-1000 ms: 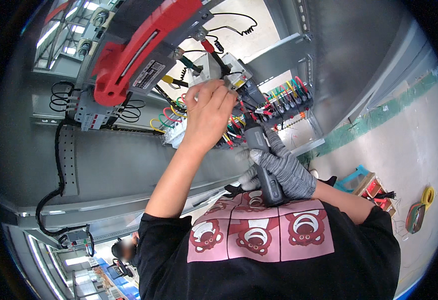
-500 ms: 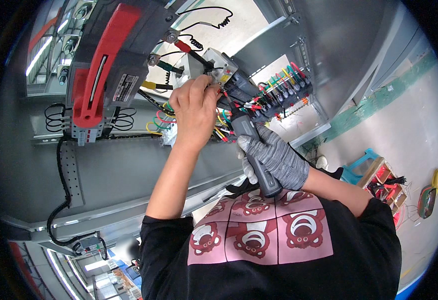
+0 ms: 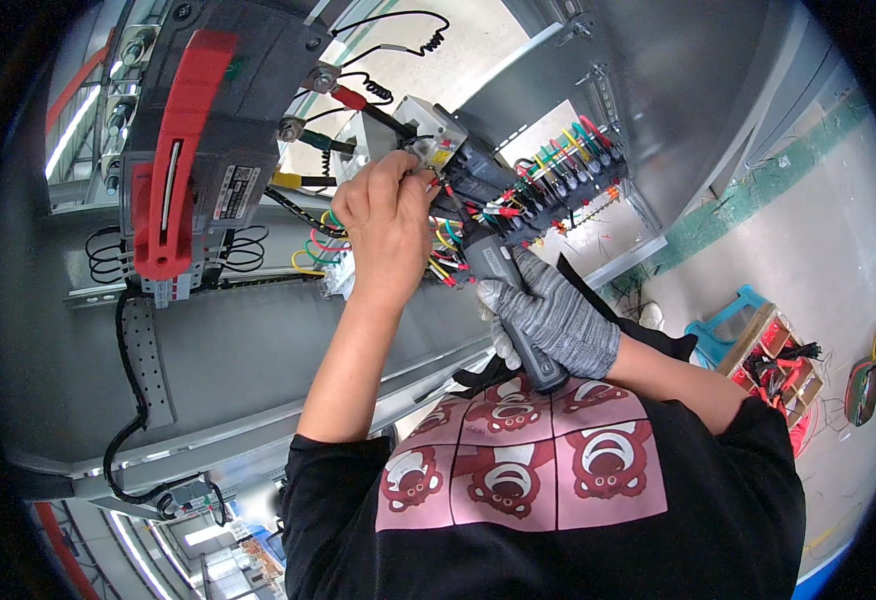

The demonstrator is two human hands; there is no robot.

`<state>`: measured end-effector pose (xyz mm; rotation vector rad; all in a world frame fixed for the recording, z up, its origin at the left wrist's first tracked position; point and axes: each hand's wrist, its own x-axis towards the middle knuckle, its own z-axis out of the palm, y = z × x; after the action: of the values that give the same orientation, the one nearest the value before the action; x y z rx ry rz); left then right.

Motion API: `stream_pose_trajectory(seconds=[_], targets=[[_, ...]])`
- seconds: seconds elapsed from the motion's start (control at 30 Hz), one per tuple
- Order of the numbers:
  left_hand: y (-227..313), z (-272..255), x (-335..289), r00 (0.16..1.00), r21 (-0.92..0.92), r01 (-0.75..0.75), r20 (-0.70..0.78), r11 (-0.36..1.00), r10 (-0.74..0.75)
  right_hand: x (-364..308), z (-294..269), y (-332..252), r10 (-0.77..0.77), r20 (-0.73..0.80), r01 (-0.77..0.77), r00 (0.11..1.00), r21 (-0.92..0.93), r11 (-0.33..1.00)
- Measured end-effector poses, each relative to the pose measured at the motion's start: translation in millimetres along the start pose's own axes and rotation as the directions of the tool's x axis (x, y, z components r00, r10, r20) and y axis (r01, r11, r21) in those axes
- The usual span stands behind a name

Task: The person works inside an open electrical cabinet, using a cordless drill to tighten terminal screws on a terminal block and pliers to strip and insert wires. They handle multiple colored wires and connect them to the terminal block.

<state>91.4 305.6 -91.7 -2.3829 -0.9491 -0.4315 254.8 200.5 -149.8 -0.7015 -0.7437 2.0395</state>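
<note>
My right hand point(image 3: 558, 315), in a grey knit glove, is wrapped round a dark grey cordless screwdriver point(image 3: 528, 345). The tool's slim bit point(image 3: 458, 203) points up and left at a row of dark electrical parts. Close to that tip, my bare left hand point(image 3: 386, 230) has its fingers pinched together beside a small red wire sleeve point(image 3: 434, 184); what lies between the fingertips is hidden. Just beyond them stands a light grey block with a yellow label point(image 3: 436, 135). Coloured wires point(image 3: 445, 265) hang below the parts, between my hands.
A large switch with a red handle point(image 3: 176, 160) fills the upper left of the grey cabinet point(image 3: 248, 350). Thick black cables with red, green and yellow sleeves run beside it. On the floor at right are a blue stool point(image 3: 723, 325) and a wooden parts box point(image 3: 766, 350).
The cabinet and its switch appear shifted slightly left and down in the picture. Both hands keep nearly the same places and grips, with the screwdriver still at the parts.
</note>
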Motion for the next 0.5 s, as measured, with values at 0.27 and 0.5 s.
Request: stream_pose_trajectory(seconds=[0.27, 0.5], targets=[[-2.2, -0.8, 0.6, 1.0, 0.013, -0.012, -0.012, 1.0, 0.012, 1.6, -0.7, 2.2, -0.023, -0.046, 0.022, 0.999, -0.009, 1.0], [-5.7, -5.0, 3.8, 1.0, -0.061, 0.006, 0.01, 0.998, -0.006, -2.8, -3.3, 1.6, -0.097, -0.055, 0.09, 0.994, -0.127, 0.988]])
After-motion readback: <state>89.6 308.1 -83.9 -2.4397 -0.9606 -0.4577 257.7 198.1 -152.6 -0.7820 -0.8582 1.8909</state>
